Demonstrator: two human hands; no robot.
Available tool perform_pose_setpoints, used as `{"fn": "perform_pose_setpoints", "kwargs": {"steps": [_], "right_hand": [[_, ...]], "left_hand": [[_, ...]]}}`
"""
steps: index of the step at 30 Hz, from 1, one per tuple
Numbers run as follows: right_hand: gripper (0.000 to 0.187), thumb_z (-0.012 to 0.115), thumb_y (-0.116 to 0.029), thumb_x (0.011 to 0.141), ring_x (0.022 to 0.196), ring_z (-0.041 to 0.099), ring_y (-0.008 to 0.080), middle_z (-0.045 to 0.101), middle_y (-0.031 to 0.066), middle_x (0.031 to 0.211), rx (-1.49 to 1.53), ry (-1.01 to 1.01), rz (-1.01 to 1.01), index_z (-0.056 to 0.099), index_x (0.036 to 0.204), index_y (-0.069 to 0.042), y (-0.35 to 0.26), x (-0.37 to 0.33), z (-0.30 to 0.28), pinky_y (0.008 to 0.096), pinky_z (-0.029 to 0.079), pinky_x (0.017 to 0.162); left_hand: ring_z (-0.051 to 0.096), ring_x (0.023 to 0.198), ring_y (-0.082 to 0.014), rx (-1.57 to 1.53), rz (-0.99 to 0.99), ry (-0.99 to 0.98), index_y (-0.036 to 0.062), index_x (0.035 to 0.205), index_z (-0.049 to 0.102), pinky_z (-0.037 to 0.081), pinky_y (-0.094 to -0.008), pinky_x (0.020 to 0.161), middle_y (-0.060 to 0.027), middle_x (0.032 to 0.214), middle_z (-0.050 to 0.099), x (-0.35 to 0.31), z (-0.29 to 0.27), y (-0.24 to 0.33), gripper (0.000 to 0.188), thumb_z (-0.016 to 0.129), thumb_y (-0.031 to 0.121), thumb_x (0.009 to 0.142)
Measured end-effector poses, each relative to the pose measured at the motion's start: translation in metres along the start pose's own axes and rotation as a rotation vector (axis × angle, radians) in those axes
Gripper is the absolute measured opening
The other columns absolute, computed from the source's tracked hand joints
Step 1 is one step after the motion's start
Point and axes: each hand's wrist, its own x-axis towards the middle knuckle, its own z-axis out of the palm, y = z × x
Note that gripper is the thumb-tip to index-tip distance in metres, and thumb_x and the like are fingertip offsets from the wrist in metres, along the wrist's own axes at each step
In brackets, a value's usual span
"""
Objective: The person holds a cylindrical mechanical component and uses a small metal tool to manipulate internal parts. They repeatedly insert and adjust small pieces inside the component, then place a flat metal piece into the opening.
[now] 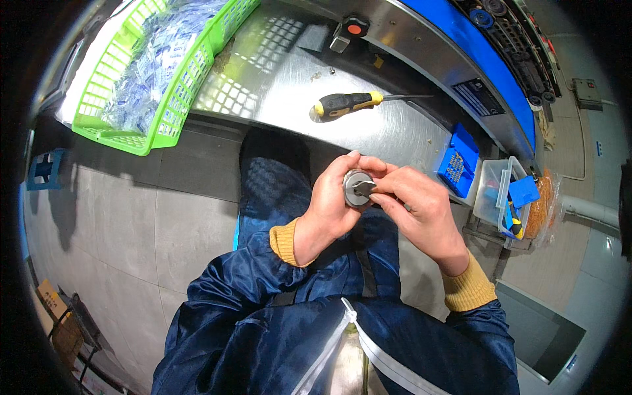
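Observation:
Just in front of my lap, my left hand (324,205) is wrapped round a short, round grey metal part (350,193), its face turned up. With thumb and fingertips my right hand (421,205) pinches a small, flat, silvery piece (365,187) against the middle of that face. Whether the small piece is fixed to the round part or loose, I cannot tell. Beyond both hands a black and yellow screwdriver (347,104) lies on the steel bench (283,82), its shaft pointing right.
A green basket (160,135) full of clear and blue packets stands at the left. Right of my hands sit an open blue bit case (465,141) and a clear plastic bin (490,197) with tools. A red-button box (349,34) and a blue belt (447,29) lie farther back.

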Motion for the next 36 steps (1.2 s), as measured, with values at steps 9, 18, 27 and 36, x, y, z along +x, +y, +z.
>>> {"fn": "perform_pose_setpoints", "kwargs": {"steps": [9, 18, 27, 36], "right_hand": [[0.018, 0.072, 0.001, 0.076, 0.085, 0.064, 0.0316, 0.063, 0.0136, 0.09, -0.159, -0.007, -0.065, 0.063, 0.092, -0.002, 0.0, -0.001, -0.001, 0.0387, 0.053, 0.074], [0.043, 0.072, -0.001, 0.08, 0.077, 0.063, 0.0221, 0.063, 0.0124, 0.089, 0.017, -0.05, 0.219, 0.059, 0.12, -0.003, -0.009, -0.004, 0.004, 0.0318, 0.052, 0.067], [0.071, 0.075, 0.0, 0.073, 0.078, 0.061, 0.0124, 0.068, 0.0081, 0.096, 0.163, -0.211, 0.312, 0.05, 0.14, -0.007, -0.012, -0.001, -0.011, 0.0271, 0.051, 0.072], [0.072, 0.084, -0.011, 0.069, 0.08, 0.065, 0.012, 0.069, 0.009, 0.097, 0.162, -0.219, 0.361, 0.054, 0.134, -0.004, -0.012, 0.004, -0.014, 0.0264, 0.052, 0.072]], "left_hand": [[0.066, 0.093, -0.0231, -0.051, -0.018, -0.071, 0.0001, 0.099, 0.066, 0.053, -0.036, 0.086, -0.014, 0.103, 0.069, 0.002, -0.004, -0.001, 0.043, 0.037, 0.032, 0.101], [0.066, 0.094, -0.0255, 0.005, -0.001, 0.06, 0.0019, 0.104, 0.061, 0.056, -0.0402, 0.082, -0.0159, 0.106, 0.066, 0.006, 0.0, -0.007, 0.042, 0.032, 0.033, 0.103], [0.067, 0.093, -0.0275, -0.053, -0.063, -0.044, -0.0011, 0.107, 0.058, 0.058, -0.04, 0.08, -0.0198, 0.109, 0.065, 0.001, 0.005, -0.001, 0.046, 0.028, 0.034, 0.104], [0.067, 0.089, -0.026, -0.114, -0.039, -0.166, -0.0021, 0.108, 0.059, 0.057, -0.0381, 0.08, -0.0161, 0.102, 0.065, 0.004, -0.005, -0.003, 0.045, 0.031, 0.033, 0.104]]}}
